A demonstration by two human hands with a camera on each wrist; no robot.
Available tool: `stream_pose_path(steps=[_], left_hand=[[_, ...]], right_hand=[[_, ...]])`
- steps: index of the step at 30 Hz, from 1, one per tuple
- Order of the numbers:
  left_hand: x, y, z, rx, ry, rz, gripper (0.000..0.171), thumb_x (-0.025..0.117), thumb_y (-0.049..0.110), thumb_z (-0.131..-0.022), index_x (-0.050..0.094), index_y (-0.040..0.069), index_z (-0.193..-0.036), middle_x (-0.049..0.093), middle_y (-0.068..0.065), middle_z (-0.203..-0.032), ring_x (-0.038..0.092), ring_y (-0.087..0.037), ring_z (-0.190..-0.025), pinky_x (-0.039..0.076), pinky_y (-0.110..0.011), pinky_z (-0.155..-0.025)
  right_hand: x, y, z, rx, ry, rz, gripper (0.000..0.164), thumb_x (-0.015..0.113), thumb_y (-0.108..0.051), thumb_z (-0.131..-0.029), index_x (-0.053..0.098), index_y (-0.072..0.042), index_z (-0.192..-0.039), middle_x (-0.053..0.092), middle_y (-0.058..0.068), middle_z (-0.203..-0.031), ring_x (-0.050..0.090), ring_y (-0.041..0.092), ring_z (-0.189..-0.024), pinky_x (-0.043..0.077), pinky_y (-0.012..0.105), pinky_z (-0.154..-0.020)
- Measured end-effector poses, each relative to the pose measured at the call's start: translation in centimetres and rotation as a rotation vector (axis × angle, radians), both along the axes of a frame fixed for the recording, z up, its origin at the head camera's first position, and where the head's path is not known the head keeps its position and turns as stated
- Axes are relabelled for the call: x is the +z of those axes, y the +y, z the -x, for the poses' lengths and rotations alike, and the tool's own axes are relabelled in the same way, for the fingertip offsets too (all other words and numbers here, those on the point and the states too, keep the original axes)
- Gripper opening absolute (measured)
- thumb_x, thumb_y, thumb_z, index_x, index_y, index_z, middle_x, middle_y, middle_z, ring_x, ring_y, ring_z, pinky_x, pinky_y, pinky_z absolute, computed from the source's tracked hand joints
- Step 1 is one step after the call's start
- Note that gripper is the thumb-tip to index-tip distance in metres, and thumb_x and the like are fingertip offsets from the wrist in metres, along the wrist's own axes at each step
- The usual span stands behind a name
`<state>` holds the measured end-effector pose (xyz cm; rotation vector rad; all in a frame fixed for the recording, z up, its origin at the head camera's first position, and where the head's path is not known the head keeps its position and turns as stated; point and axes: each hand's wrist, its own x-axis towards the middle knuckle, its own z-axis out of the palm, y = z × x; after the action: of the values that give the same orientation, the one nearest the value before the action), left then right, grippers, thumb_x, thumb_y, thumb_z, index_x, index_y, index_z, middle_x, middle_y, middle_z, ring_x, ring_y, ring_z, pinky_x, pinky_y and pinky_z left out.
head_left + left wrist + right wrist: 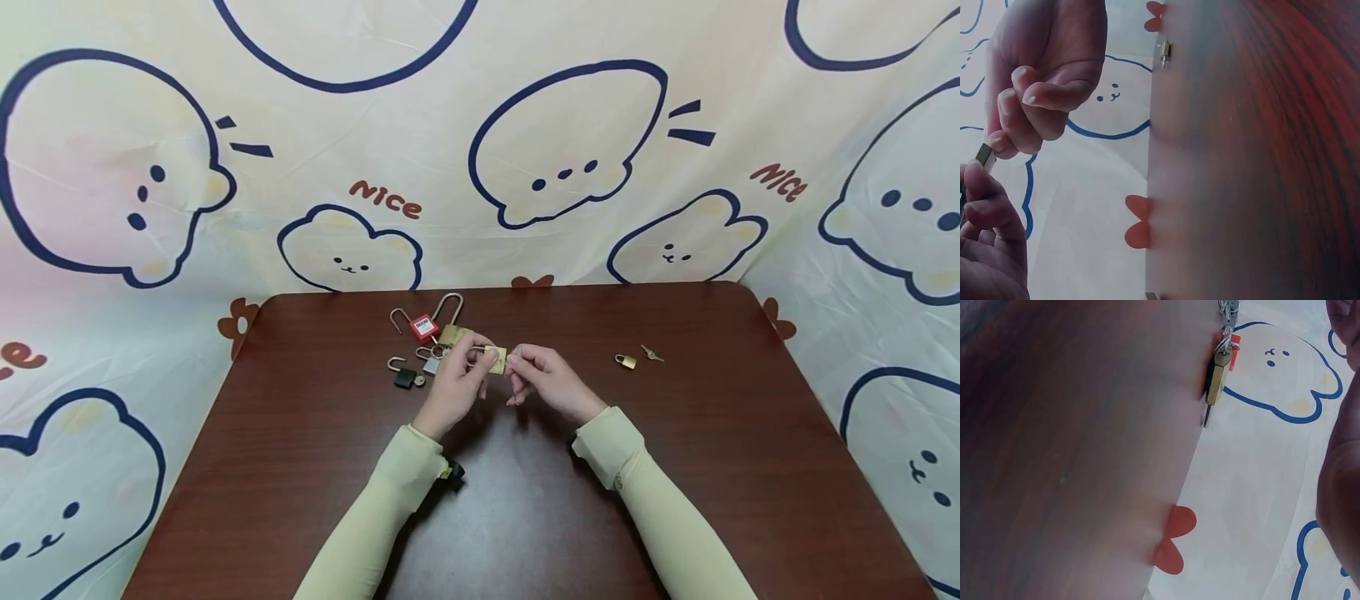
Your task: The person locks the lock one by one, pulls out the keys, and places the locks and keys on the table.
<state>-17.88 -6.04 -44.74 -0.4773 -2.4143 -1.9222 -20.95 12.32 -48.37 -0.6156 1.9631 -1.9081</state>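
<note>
Cartoon bears and the word "nice" cover the pale cloth (480,167) hung behind and around a dark brown counter (300,467). Both hands meet above the middle of the counter, toward its far side. The left hand (453,387) pinches a small brass padlock (495,359) between thumb and fingers, its body lying sideways. The right hand (543,379) has its fingertips curled against the right end of that padlock, pinching something small there (too small to tell what it is). From the left wrist, one corner of the padlock (986,155) shows between the fingertips of the two hands.

Just behind the left hand lies a cluster of other locks: a red padlock (423,326) with a long shackle, a larger brass padlock (453,332) touching it, a black padlock (404,377) nearest the person, and a silver one (431,363) partly hidden by the hand. Well apart to the right, a tiny brass padlock (626,361) lies beside a small key (652,354). Both arms wear pale green sleeves (622,446).
</note>
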Motion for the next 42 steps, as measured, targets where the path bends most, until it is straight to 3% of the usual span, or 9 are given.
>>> stream_pose_path(steps=[6,11,13,20,23,30,33,36,42], left_hand=[[-0.1,-0.5,0.2,0.006,-0.007,-0.005,0.018,0.051,0.015,-0.102,0.053,-0.001,-0.112,0.056,-0.012,-0.070,0.051,-0.041,-0.051,0.040,-0.021,-0.045],[0.2,-2.3,0.9,0.123,0.033,-0.098,0.019,0.052,0.010,-0.101,0.052,-0.006,-0.111,0.052,-0.011,-0.068,0.045,-0.045,-0.051,0.039,-0.023,-0.044],[0.4,-3.0,1.2,0.150,0.044,-0.098,0.019,0.052,0.010,-0.101,0.052,-0.006,-0.111,0.050,-0.007,-0.067,0.044,-0.048,-0.052,0.040,-0.025,-0.044],[0.3,-3.2,1.3,0.088,0.025,-0.078,0.022,0.053,0.010,-0.100,0.052,-0.007,-0.113,0.052,0.000,-0.067,0.047,-0.033,-0.046,0.040,-0.023,-0.043],[0.2,-2.9,1.1,0.070,0.022,-0.083,0.021,0.054,0.009,-0.100,0.052,-0.007,-0.113,0.053,0.000,-0.067,0.047,-0.035,-0.046,0.038,-0.020,-0.042],[0.0,-2.6,0.8,0.068,0.021,-0.112,0.018,0.054,0.006,-0.099,0.051,-0.008,-0.110,0.053,-0.004,-0.069,0.046,-0.035,-0.044,0.038,-0.019,-0.041],[-0.1,-2.6,0.9,0.065,0.015,-0.109,0.018,0.055,0.006,-0.099,0.051,-0.007,-0.110,0.054,-0.004,-0.070,0.046,-0.031,-0.044,0.038,-0.019,-0.041],[-0.1,-2.5,0.9,0.057,0.007,-0.107,0.019,0.055,0.008,-0.099,0.051,-0.007,-0.111,0.054,-0.004,-0.070,0.047,-0.027,-0.044,0.039,-0.019,-0.041],[-0.4,-2.6,0.8,0.051,-0.011,-0.098,0.021,0.055,0.009,-0.099,0.051,-0.008,-0.111,0.054,-0.006,-0.071,0.047,-0.027,-0.045,0.040,-0.021,-0.042]], right_hand=[[-0.1,0.9,0.2,-0.026,-0.016,0.027,0.034,0.047,-0.015,-0.104,0.051,0.018,-0.096,0.055,0.002,-0.065,0.058,0.015,-0.054,0.062,0.038,-0.059],[-0.3,4.1,1.1,-0.187,-0.025,0.081,0.031,0.050,-0.017,-0.103,0.055,0.011,-0.092,0.058,-0.002,-0.063,0.064,0.018,-0.057,0.062,0.032,-0.057],[-0.2,5.5,1.4,-0.244,-0.010,0.053,0.033,0.051,-0.020,-0.103,0.056,0.011,-0.093,0.059,-0.003,-0.064,0.066,0.019,-0.059,0.062,0.030,-0.059],[0.3,7.9,1.8,-0.282,0.000,-0.153,0.042,0.057,-0.027,-0.099,0.060,0.014,-0.109,0.063,-0.001,-0.073,0.062,0.013,-0.061,0.061,0.028,-0.061],[0.0,8.5,1.9,-0.301,0.011,-0.231,0.040,0.060,-0.027,-0.098,0.062,0.011,-0.110,0.064,0.002,-0.074,0.059,0.012,-0.058,0.060,0.027,-0.057],[-1.3,10.0,2.3,-0.448,-0.034,-0.239,0.035,0.064,-0.027,-0.096,0.066,0.005,-0.111,0.060,0.001,-0.070,0.057,0.010,-0.056,0.057,0.023,-0.051],[-1.4,10.5,2.3,-0.543,0.010,-0.328,0.029,0.066,-0.030,-0.094,0.071,-0.004,-0.106,0.062,0.004,-0.070,0.059,0.013,-0.055,0.056,0.024,-0.049],[-1.1,11.2,2.5,-0.605,0.118,-0.486,0.023,0.066,-0.029,-0.094,0.074,-0.009,-0.101,0.067,0.011,-0.075,0.063,0.019,-0.057,0.057,0.028,-0.050],[-1.0,13.2,3.4,-0.588,0.219,-0.750,0.021,0.065,-0.024,-0.094,0.075,-0.010,-0.104,0.074,0.015,-0.085,0.066,0.020,-0.061,0.054,0.032,-0.054]])
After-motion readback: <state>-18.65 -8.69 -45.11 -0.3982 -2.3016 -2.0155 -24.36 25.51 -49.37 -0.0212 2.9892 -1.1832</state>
